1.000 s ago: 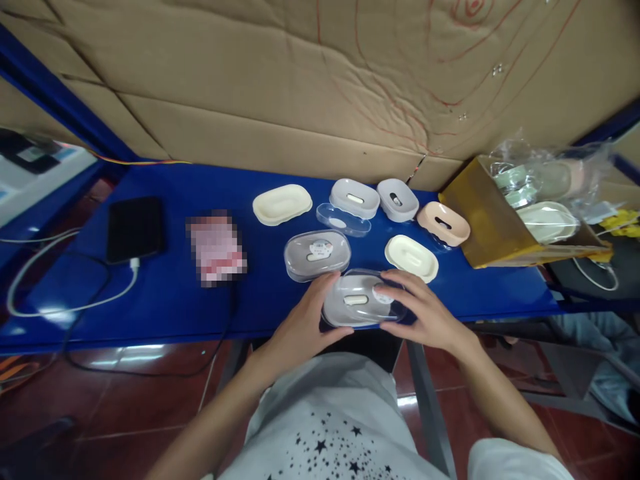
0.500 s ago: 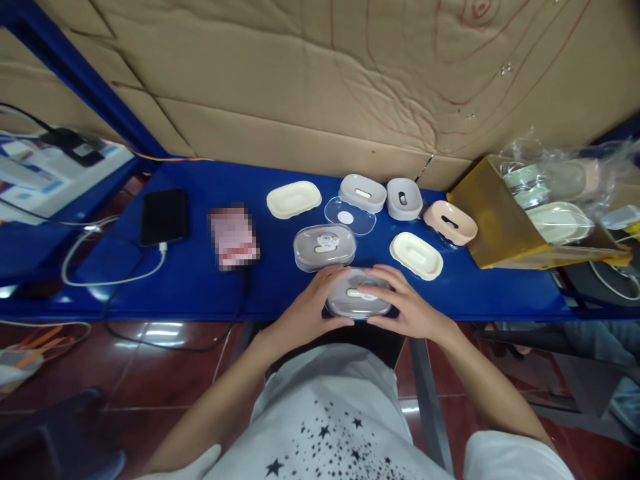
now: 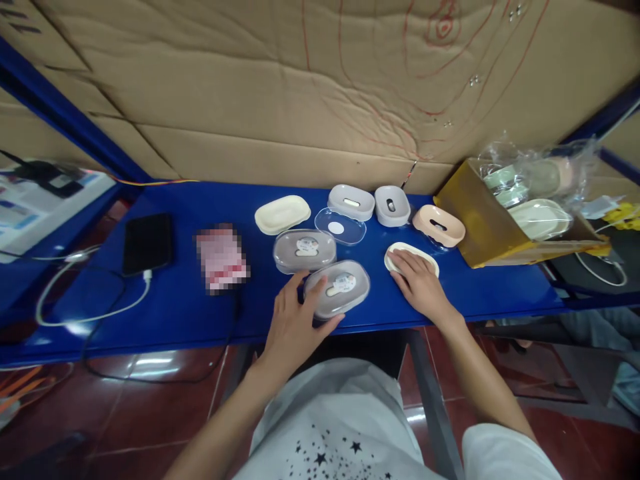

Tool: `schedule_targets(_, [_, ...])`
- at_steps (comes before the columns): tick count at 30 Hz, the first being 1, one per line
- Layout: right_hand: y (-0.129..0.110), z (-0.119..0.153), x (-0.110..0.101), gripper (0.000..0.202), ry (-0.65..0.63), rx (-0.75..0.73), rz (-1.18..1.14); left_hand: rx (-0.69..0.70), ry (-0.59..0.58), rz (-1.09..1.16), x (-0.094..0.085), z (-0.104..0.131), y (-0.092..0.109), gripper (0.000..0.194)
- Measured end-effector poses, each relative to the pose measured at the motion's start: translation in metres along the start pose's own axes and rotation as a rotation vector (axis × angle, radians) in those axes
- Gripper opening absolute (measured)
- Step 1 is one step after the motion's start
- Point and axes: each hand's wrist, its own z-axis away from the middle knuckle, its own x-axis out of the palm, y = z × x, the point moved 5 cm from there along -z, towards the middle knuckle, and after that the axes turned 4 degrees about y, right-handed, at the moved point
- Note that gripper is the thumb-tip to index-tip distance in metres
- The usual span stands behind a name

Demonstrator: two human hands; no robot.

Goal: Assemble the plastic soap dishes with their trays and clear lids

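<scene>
Seemingly bagged dishes (image 3: 540, 220) right of tray (image 3: 409, 246)

The right hand (image 3: 419, 285) hides part of the cream dish (image 3: 388, 260).

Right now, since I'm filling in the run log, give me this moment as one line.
left hand: around left end of lidded grey box | right hand: over cream tray | just behind: second lidded grey box

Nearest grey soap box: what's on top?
The soap box has a clear lid bearing a white sticker; the left hand overlaps its left end. What sticker and hand cover is hidden.
</scene>
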Motion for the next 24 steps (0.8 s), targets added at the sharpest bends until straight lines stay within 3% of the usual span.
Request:
schedule_targets(4, [0.006, 0.024, -0.015, 0.05, 0.046, 0.012, 0.004, -0.002, 0.086, -0.142, 0.008, -0.019, 0.008, 0.067])
schedule_targets(7, [0.006, 0.014, -0.033, 0.047, 0.094, -0.025, -0.018, 0.018, 0.077, -0.184, 0.014, -0.033, 0.014, 0.063])
schedule_targets(11, [-0.006, -0.047, -0.032, 0.046, 0.073, -0.116, -0.068, 0.057, 0.064, -0.191, 0.015, -0.036, 0.019, 0.054])
schedule_targets(17, [-0.029, -0.16, 0.014, 0.047, -0.178, -0.236, 0.017, 0.092, 0.077, -0.217, 0.01, -0.022, 0.015, 0.063])
schedule_targets(20, [-0.02, -0.19, 0.029, 0.053, -0.257, -0.217, 0.063, 0.099, 0.078, -0.217, 0.008, -0.018, 0.013, 0.066])
schedule_targets(24, [-0.001, -0.21, 0.036, 0.052, -0.306, -0.18, 0.089, 0.073, 0.066, -0.174, 0.009, -0.018, 0.011, 0.061])
